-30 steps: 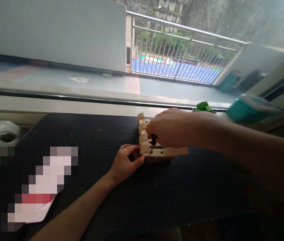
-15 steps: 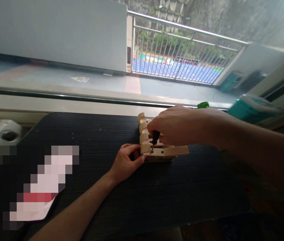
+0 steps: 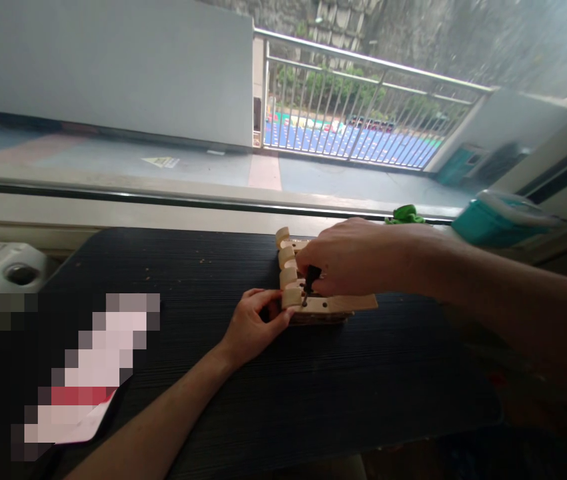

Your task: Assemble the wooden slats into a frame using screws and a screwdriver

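Observation:
A light wooden piece with several rounded knobs along its left side and dark holes or screws in its bars, a wooden assembly, lies on the black table. My left hand grips its near left corner between thumb and fingers. Above it, my right hand is closed round the dark handle of a screwdriver. The screwdriver's tip points down at a hole in the nearest bar, beside the rounded end. My right hand hides much of the assembly's far right part.
A pixelated flat pinkish object lies on the table at the left. Beyond the left edge stands a white appliance. Near the window are a green item and a teal container. A railing shows outside.
The right hand and screwdriver handle have turned and shifted slightly, with the tip still at the same hole. The left hand keeps its grip. The whole view has moved a little.

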The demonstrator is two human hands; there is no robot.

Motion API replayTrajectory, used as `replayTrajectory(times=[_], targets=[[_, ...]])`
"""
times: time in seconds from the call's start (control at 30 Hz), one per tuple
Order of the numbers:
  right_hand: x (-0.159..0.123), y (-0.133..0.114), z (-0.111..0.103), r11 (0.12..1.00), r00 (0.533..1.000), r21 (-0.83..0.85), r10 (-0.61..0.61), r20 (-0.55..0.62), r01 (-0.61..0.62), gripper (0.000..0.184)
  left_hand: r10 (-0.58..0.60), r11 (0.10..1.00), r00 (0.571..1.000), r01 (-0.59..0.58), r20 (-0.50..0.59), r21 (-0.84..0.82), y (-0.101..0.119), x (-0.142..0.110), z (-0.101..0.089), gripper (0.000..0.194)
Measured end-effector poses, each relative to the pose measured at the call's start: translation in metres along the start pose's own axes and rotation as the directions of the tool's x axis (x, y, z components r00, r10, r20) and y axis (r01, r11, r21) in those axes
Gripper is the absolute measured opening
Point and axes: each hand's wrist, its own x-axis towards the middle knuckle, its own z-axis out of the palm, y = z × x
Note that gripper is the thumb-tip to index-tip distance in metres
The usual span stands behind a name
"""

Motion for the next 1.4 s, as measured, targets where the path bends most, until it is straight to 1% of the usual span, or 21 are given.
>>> replayTrajectory(times=[0.13, 0.23, 0.3, 0.33, 0.37, 0.43, 0.5, 0.6, 0.7, 0.77, 0.83, 0.9, 1.0, 1.13, 1.2, 1.3, 1.4], targets=[[-0.002, -0.001, 0.002, 1.000, 0.999, 0.017, -0.002, -0.032, 0.003, 0.019, -0.014, 1.000, 1.000, 0.014, -0.004, -0.004, -0.003, -0.001, 0.001, 0.029], [-0.004, -0.003, 0.008, 1.000, 0.997, 0.024, 0.004, -0.078, -0.002, 0.024, -0.010, 1.000, 1.000, 0.010, -0.009, 0.003, -0.007, -0.001, 0.003, 0.028], [-0.006, -0.005, 0.014, 0.996, 0.988, 0.059, 0.069, -0.141, -0.061, 0.029, -0.001, 1.000, 1.000, 0.001, -0.018, 0.008, -0.009, -0.001, 0.003, 0.030], [-0.007, -0.005, 0.018, 0.992, 0.983, 0.086, 0.105, -0.150, -0.093, 0.030, 0.002, 1.000, 1.000, -0.001, -0.022, 0.009, -0.010, -0.001, 0.004, 0.030], [-0.007, -0.006, 0.022, 0.989, 0.978, 0.118, 0.113, -0.174, -0.093, 0.029, 0.003, 1.000, 1.000, -0.003, -0.027, 0.011, -0.011, -0.001, 0.004, 0.031], [-0.008, -0.007, 0.031, 0.979, 0.959, 0.192, 0.120, -0.257, -0.071, 0.024, 0.004, 1.000, 0.999, -0.003, -0.050, 0.002, -0.014, 0.000, 0.006, 0.032], [-0.006, -0.009, 0.039, 0.964, 0.923, 0.254, 0.171, -0.344, -0.084, 0.024, -0.003, 1.000, 0.998, 0.002, -0.068, -0.021, -0.016, 0.001, 0.006, 0.035], [-0.003, -0.013, 0.048, 0.931, 0.891, 0.329, 0.278, -0.359, -0.158, 0.024, -0.007, 0.999, 0.999, 0.005, -0.049, -0.053, -0.019, 0.002, 0.006, 0.037], [-0.001, -0.015, 0.051, 0.908, 0.856, 0.374, 0.339, -0.390, -0.189, 0.026, -0.001, 0.999, 1.000, 0.002, 0.001, -0.050, -0.019, 0.002, 0.005, 0.037], [0.000, -0.016, 0.052, 0.903, 0.853, 0.381, 0.350, -0.387, -0.198, 0.028, 0.001, 0.999, 1.000, -0.001, 0.010, -0.054, -0.019, 0.001, 0.005, 0.038], [0.001, -0.016, 0.051, 0.902, 0.858, 0.383, 0.351, -0.376, -0.201, 0.029, 0.002, 0.998, 1.000, -0.003, -0.008, -0.065, -0.018, 0.001, 0.005, 0.039], [0.001, -0.016, 0.048, 0.903, 0.865, 0.379, 0.345, -0.364, -0.201, 0.030, 0.002, 0.997, 1.000, -0.004, -0.029, -0.072, -0.018, 0.001, 0.005, 0.041], [-0.001, -0.014, 0.041, 0.917, 0.899, 0.351, 0.305, -0.316, -0.188, 0.032, -0.010, 0.995, 0.999, 0.006, -0.033, -0.099, -0.017, 0.000, 0.005, 0.043], [-0.011, -0.016, 0.023, 0.953, 0.962, 0.269, 0.193, -0.195, -0.137, 0.028, -0.041, 0.992, 0.999, 0.040, -0.001, -0.116, -0.015, -0.004, 0.002, 0.044], [-0.016, -0.019, 0.016, 0.973, 0.982, 0.217, 0.109, -0.152, -0.074, 0.026, -0.049, 0.993, 0.999, 0.050, 0.005, -0.106, -0.014, -0.009, 0.000, 0.043], [-0.017, -0.022, 0.012, 0.987, 0.989, 0.159, 0.031, -0.145, -0.007, 0.024, -0.060, 0.995, 0.998, 0.058, -0.015, -0.080, -0.012, -0.014, -0.002, 0.043], [-0.013, -0.021, 0.017, 0.995, 0.978, 0.093, -0.016, -0.210, 0.036, 0.022, -0.049, 0.999, 0.996, 0.048, -0.068, -0.020, -0.011, -0.016, 0.001, 0.043]])
